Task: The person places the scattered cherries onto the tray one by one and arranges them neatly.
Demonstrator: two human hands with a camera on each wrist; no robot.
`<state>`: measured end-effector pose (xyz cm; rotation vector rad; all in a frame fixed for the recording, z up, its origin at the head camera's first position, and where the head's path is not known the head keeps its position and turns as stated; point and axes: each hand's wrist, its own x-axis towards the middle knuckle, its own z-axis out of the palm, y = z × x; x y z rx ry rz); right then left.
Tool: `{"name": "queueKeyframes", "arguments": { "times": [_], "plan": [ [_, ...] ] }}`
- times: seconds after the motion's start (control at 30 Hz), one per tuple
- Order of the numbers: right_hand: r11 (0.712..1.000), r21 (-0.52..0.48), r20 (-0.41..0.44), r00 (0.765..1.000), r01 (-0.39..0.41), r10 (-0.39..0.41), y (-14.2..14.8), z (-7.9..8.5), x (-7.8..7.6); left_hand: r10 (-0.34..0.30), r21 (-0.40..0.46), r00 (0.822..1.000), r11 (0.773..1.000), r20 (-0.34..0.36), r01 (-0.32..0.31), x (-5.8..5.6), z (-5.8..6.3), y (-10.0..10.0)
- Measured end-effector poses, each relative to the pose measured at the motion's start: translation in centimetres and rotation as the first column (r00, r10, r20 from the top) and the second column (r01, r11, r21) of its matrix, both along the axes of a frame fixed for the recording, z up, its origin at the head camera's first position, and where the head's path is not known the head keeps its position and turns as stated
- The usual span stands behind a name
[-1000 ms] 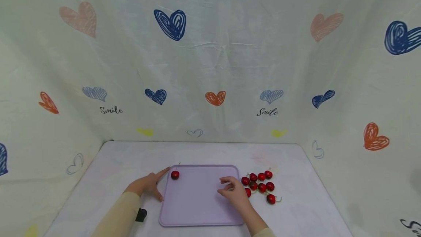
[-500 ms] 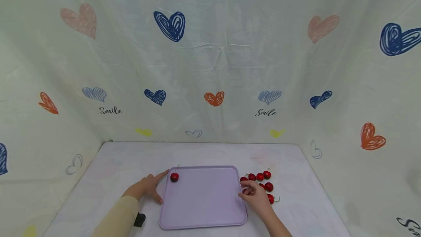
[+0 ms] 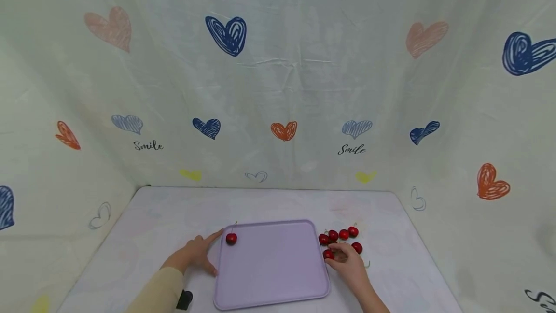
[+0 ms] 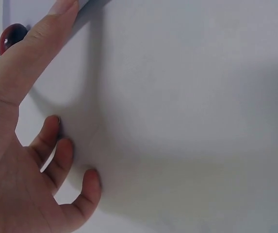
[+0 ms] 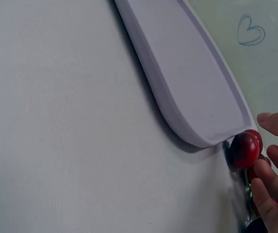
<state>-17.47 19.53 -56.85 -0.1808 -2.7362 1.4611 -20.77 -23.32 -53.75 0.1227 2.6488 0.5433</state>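
Note:
In the head view my left hand point(image 3: 194, 253) lies with spread fingers along the left side of the lilac tray point(image 3: 271, 267), two fingertips at its rim. One dark red cherry point(image 3: 231, 239) with an upright stem sits in the tray's far left corner. My right hand point(image 3: 349, 260) is over the loose cherries, thumb and a bent finger on either side of a cherry point(image 3: 328, 254) beside the tray's right edge. The right wrist view shows that cherry point(image 5: 245, 149) against the tray corner, with parted fingertips right at it. Part of the pile is hidden under this hand.
Several more cherries point(image 3: 344, 234) lie right of the tray on the white table point(image 3: 260, 204). A black object point(image 3: 184, 299) shows by the left sleeve point(image 3: 158, 289). A curtain point(image 3: 252, 86) printed with hearts hangs behind the table.
My right hand has moved right from over the tray to the cherries beside it. The tray has turned slightly and shifted a little toward me, with the left hand still at its edge.

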Motion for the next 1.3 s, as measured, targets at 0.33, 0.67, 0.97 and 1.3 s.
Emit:
{"name": "queueKeyframes", "arguments": {
  "times": [0.33, 0.67, 0.97, 1.3],
  "plan": [
    [0.999, 0.031, 0.027, 1.000, 0.009, -0.010, 0.3, -0.5, -0.4, 0.002, -0.002, 1.000, 1.000, -0.026, -0.002, 0.4, -0.2, 0.0],
    [0.997, 0.077, 0.020, 1.000, 0.020, -0.021, 0.2, -1.6, -0.8, 0.017, 0.002, 0.999, 1.000, -0.028, -0.017, 0.4, -1.0, -0.1],
    [0.992, 0.118, -0.003, 0.999, 0.051, -0.051, -0.3, -1.7, -0.8, 0.011, 0.001, 0.999, 1.000, -0.039, -0.011, 0.7, -0.6, 0.1],
    [0.987, 0.141, -0.010, 0.997, 0.080, -0.080, -0.6, -1.2, -0.9, 0.010, -0.036, 0.999, 0.999, -0.037, -0.012, 0.4, -1.1, -0.1]
  ]
}}
